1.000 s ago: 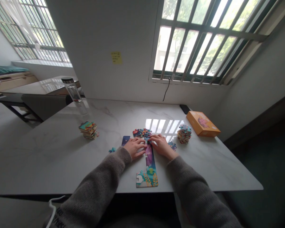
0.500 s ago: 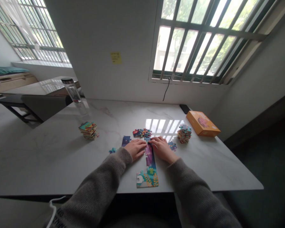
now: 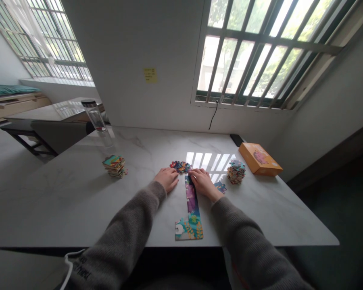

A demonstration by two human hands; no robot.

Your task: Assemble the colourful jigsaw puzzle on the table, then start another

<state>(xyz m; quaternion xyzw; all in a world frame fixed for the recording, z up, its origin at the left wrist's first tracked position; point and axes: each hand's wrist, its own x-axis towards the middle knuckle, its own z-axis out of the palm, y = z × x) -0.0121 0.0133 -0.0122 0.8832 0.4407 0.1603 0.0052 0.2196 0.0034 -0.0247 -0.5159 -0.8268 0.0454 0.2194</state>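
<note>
A partly joined jigsaw puzzle strip (image 3: 191, 205) runs toward me on the marble-patterned table, with teal and orange plants at its near end and purple shapes further up. My right hand (image 3: 204, 183) grips the far right edge of this strip, its fingers curled at the top end. To the left, my left hand (image 3: 167, 179) lies with fingers stretched out, its tips beside a small heap of loose puzzle pieces (image 3: 181, 166). What lies under the left palm is hidden. A blue puzzle piece (image 3: 220, 187) rests just right of my right wrist.
Stacks of puzzle pieces stand at the left (image 3: 115, 166) and at the right (image 3: 236, 172). Behind the right stack are an orange box (image 3: 260, 159) and a black phone (image 3: 236, 139). A clear bottle (image 3: 95, 117) stands at the table's far left edge, before the wall.
My left hand has moved left and away from the strip, covering the spot where loose pieces lay. My right hand stays at the strip's far end. The view has shifted slightly.
</note>
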